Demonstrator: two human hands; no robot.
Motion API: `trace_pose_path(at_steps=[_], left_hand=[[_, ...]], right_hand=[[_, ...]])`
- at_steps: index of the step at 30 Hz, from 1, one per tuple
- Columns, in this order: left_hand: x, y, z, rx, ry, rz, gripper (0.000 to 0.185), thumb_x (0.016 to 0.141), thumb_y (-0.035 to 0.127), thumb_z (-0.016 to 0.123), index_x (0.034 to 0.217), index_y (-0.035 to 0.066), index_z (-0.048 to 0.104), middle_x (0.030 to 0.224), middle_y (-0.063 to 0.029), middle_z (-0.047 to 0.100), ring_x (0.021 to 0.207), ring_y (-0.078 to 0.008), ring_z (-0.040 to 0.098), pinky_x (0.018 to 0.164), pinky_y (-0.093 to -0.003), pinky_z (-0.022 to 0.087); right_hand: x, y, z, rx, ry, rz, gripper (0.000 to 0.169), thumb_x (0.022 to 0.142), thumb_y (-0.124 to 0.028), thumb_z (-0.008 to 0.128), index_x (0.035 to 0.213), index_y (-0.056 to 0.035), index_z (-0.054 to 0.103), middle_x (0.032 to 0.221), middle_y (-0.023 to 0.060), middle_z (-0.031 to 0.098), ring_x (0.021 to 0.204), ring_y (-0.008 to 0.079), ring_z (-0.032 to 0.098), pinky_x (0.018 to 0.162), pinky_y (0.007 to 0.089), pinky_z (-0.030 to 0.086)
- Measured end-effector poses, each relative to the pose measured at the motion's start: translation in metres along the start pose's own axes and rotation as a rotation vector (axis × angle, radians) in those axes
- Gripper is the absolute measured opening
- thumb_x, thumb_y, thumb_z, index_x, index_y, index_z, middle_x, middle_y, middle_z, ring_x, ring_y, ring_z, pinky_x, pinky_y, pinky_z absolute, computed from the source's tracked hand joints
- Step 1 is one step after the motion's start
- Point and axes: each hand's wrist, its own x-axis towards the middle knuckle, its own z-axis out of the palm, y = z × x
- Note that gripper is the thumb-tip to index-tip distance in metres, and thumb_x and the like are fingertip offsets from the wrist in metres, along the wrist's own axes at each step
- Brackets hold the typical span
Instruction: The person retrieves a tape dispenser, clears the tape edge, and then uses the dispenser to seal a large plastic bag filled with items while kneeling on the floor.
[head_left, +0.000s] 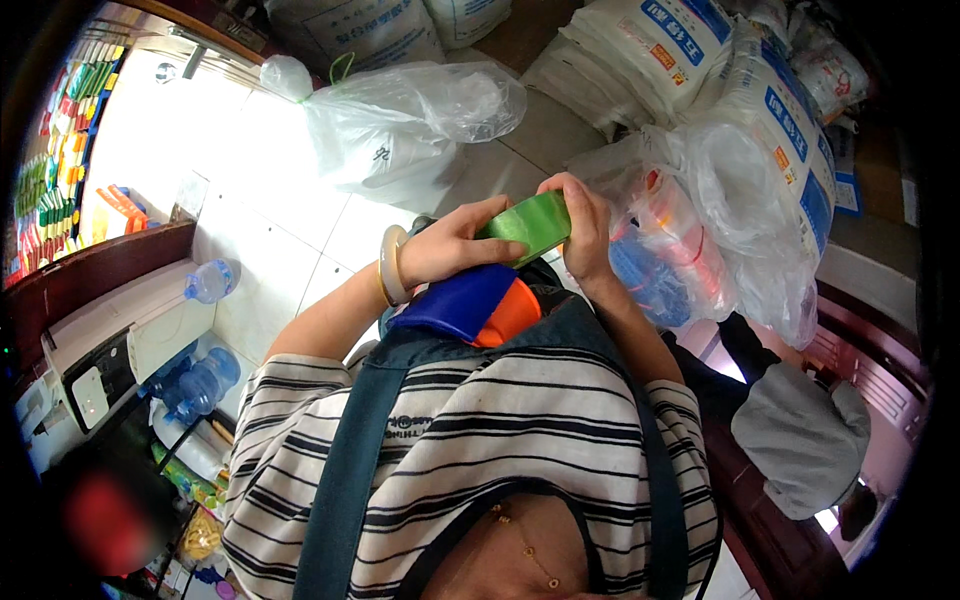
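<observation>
In front of my chest I hold a roll of translucent green tape (529, 225) between both hands. My left hand (465, 236), with a pale bangle on its wrist, grips the roll's near left end, the thumb lying along it. My right hand (586, 225) holds the far right end, fingers curled over the edge. Just below the roll, a smooth dark-blue piece (454, 304) and an orange piece (511, 315) stick out at the top of my dark apron (386, 352). Their lower parts are hidden, and I cannot tell what they are.
A tied clear plastic bag (390, 127) stands ahead on the tiled floor (270, 217). Printed white sacks (675, 52) are stacked at right, beside bagged red and blue goods (660, 262). Water bottles (199, 379) stand at left. Another person (799, 427) is at right.
</observation>
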Motion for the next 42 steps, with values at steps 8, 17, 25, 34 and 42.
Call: trace_pose_path(at_steps=[8,17,25,34,42], left_hand=[[0.0,0.006,0.003,0.166,0.076,-0.058,0.034,0.082,0.015,0.062,0.11,0.001,0.047,0.089,-0.0004,0.055,0.079,-0.007,0.051,0.069,-0.0191,0.041],[-0.003,-0.011,0.003,0.133,0.274,0.144,0.031,0.082,0.015,0.064,0.103,-0.001,0.047,0.091,-0.0047,0.053,0.084,-0.0093,0.048,0.073,-0.0238,0.042],[0.001,-0.018,-0.002,0.411,0.34,0.243,0.03,0.079,0.017,0.065,0.098,0.0,0.047,0.084,-0.0118,0.053,0.078,-0.0174,0.052,0.07,-0.0295,0.042],[0.002,-0.017,-0.002,0.546,0.328,0.236,0.032,0.078,0.019,0.066,0.095,-0.001,0.048,0.079,-0.0152,0.052,0.073,-0.0224,0.052,0.068,-0.0318,0.042],[-0.002,-0.011,0.003,0.376,0.277,0.157,0.03,0.077,0.018,0.066,0.094,-0.001,0.048,0.078,-0.0118,0.053,0.073,-0.0176,0.051,0.067,-0.0293,0.042]], right_hand=[[0.001,0.001,0.003,-0.046,-0.01,-0.008,0.032,0.093,-0.027,0.036,0.086,-0.0028,0.056,0.077,0.0086,0.058,0.07,0.0169,0.055,0.064,0.0288,0.042],[-0.012,-0.04,-0.014,-0.56,-0.102,-0.458,0.016,0.076,-0.01,0.064,0.086,-0.0029,0.054,0.084,0.0093,0.053,0.078,0.0269,0.053,0.069,0.0345,0.042],[-0.017,-0.032,-0.008,-0.568,-0.084,-0.344,0.013,0.075,-0.009,0.065,0.081,-0.0036,0.055,0.08,0.0083,0.054,0.077,0.0259,0.054,0.067,0.0351,0.042],[-0.016,-0.039,-0.007,-0.48,-0.121,-0.188,0.011,0.072,-0.003,0.063,0.077,-0.0027,0.054,0.072,0.0081,0.054,0.068,0.0237,0.056,0.061,0.0335,0.044],[-0.012,-0.051,-0.018,-0.524,-0.151,-0.277,0.013,0.075,-0.008,0.064,0.08,-0.0024,0.054,0.076,0.0078,0.055,0.07,0.0223,0.056,0.062,0.0323,0.043]])
